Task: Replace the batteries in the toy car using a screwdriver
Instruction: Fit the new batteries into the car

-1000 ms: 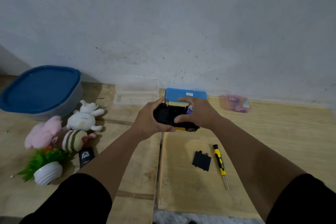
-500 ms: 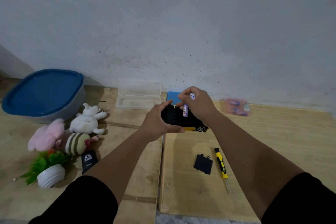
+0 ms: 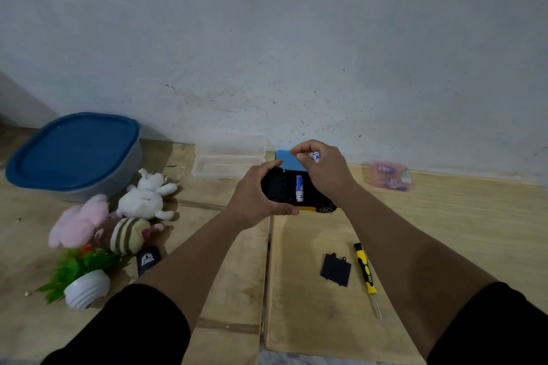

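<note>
So the toy car (image 3: 292, 191) is flipped belly-up, held just above the wooden board (image 3: 326, 320), a bit beyond the middle of it toward the wall. Left hand (image 3: 256, 201) is wrapped around the car's left end, fingers closed on it, keeping it steady. Right hand (image 3: 321, 167) is over the far right side of the car, fingertips pinching a second battery (image 3: 315, 156), white label showing, lifted clear of the compartment.

Progress-wise I'd say about halfway: the battery cover (image 3: 336, 270) is already off and lying on the board nearer to me than the car, with the yellow screwdriver (image 3: 366, 275) right beside it on its right. One battery (image 3: 299, 188) sits in the open bay. Can't tell if that one's old or new, or whether the pinched one is going in or coming out.

Still left, as far as I can judge: sort the remaining cells, pop the cover back on, screw it down.
</note>
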Motion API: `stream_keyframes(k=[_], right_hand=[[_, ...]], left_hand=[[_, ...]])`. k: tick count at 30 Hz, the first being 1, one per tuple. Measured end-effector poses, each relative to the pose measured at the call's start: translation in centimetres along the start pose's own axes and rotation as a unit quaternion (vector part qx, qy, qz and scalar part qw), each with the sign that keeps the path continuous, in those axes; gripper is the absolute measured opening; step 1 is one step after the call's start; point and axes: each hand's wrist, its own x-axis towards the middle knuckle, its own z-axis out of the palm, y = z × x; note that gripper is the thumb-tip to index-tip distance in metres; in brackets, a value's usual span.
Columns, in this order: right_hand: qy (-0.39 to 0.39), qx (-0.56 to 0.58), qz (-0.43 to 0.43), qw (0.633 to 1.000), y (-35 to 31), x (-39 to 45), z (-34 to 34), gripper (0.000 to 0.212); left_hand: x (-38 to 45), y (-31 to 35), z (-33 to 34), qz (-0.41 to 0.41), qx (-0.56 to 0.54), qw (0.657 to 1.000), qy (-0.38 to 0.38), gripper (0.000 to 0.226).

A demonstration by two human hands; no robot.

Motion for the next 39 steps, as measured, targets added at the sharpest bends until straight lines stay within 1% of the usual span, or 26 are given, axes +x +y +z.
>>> stream_keyframes(k=[2, 4, 5, 7, 10, 13, 16, 21, 23, 25, 29, 31, 34, 39], right_hand=[[0.049, -0.021, -0.012, 0.999, -0.3, 0.1, -0.1, 0.015], [0.065, -0.058, -0.018, 0.996, -0.5, 0.1, -0.3, 0.014], [0.053, -0.081, -0.02, 0.995, -0.6, 0.1, -0.4, 0.013], [0.004, -0.122, -0.018, 0.992, -0.6, 0.0, -0.6, 0.012], [-0.053, -0.16, 0.006, 0.986, -0.4, -0.6, -0.5, 0.025], [-0.06, -0.183, 0.006, 0.981, -0.4, -1.0, 0.2, 0.034], [-0.053, -0.236, -0.012, 0.97, -0.5, -1.0, 1.1, 0.036], [-0.032, -0.207, 0.027, 0.977, -0.3, -0.7, 1.7, 0.038], [-0.027, -0.179, 0.042, 0.983, -0.2, -0.6, 1.9, 0.034], [-0.029, -0.145, 0.037, 0.988, -0.1, -0.5, 1.8, 0.029], [-0.05, -0.082, 0.033, 0.995, -0.4, -0.5, 1.2, 0.031], [-0.052, -0.064, 0.034, 0.996, -0.6, -0.5, 0.8, 0.023], [-0.065, -0.082, 0.032, 0.994, -1.0, -0.3, 0.0, 0.009], [-0.117, -0.141, 0.013, 0.983, -0.9, 0.6, -1.2, 0.013]], left_hand=[[0.2, -0.1, -0.1, 0.001, -0.001, 1.0, 0.005, 0.106], [0.5, -0.2, -0.3, -0.002, -0.002, 1.0, 0.013, 0.107], [0.6, -0.2, -0.4, -0.002, 0.001, 1.0, 0.018, 0.107], [0.8, -0.3, -0.7, -0.005, 0.005, 0.999, 0.031, 0.107], [1.1, -0.2, -1.1, -0.009, 0.004, 0.999, 0.05, 0.105], [1.2, -0.1, -1.0, 0.0, 0.021, 0.998, 0.061, 0.105], [1.2, 0.1, -0.9, 0.012, 0.034, 0.996, 0.076, 0.107], [1.2, 0.0, -1.2, 0.022, 0.044, 0.997, 0.063, 0.106], [1.2, 0.0, -1.2, 0.02, 0.049, 0.997, 0.06, 0.106], [1.1, -0.1, -1.3, 0.017, 0.05, 0.997, 0.061, 0.106], [1.3, 0.1, -1.3, 0.019, 0.053, 0.997, 0.058, 0.106], [1.4, 0.2, -1.3, 0.02, 0.058, 0.997, 0.051, 0.106], [1.4, 0.1, -1.4, 0.022, 0.06, 0.997, 0.044, 0.106], [1.3, 0.3, -1.4, 0.031, 0.065, 0.997, 0.026, 0.106]])
